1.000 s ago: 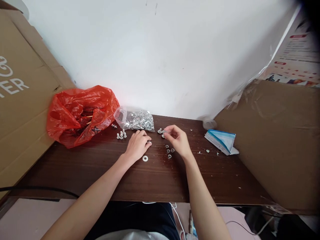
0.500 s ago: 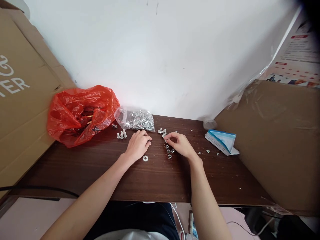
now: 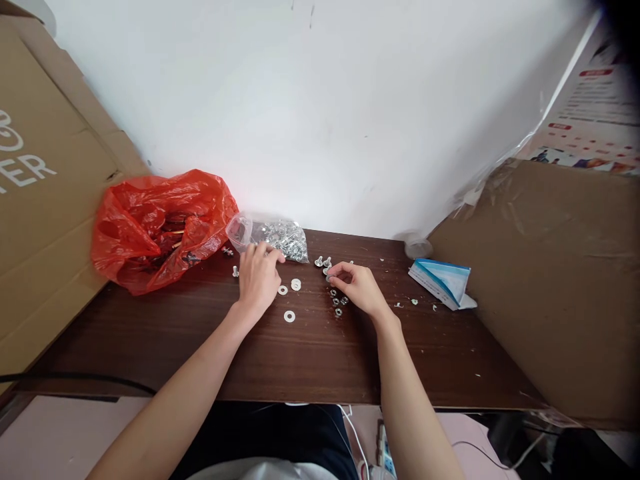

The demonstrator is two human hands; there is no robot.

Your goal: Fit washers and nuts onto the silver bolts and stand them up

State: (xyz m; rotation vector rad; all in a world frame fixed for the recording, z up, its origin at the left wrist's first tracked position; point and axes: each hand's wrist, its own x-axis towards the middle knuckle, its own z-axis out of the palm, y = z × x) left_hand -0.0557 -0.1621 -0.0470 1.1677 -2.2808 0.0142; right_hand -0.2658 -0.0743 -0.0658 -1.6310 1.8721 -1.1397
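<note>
My left hand (image 3: 259, 279) is over the small group of bolts on the left, its fingers apart and the thumb stretched out. One bolt (image 3: 235, 271) shows beside it; the hand covers the others. To its right lie flat washers (image 3: 289, 317), with a few more nearer the fingers. My right hand (image 3: 361, 291) is closed in a pinch at thumb and fingertips, around a small grey metal piece too small to name. Just below those fingers are several nuts (image 3: 339, 312). Bolts with washers on them (image 3: 319, 262) stand beyond the right fingertips.
A clear plastic bag of metal hardware (image 3: 286, 239) rests against the wall, beside a red plastic bag (image 3: 163, 227). At the right are a blue and white packet (image 3: 443, 281) and a clear cup (image 3: 417, 246). Cardboard (image 3: 545, 287) bounds the brown table (image 3: 310, 373).
My left hand has moved left from the washers to the bolts and its fingers have spread, uncovering more washers. My right hand stays pinched in nearly the same place.
</note>
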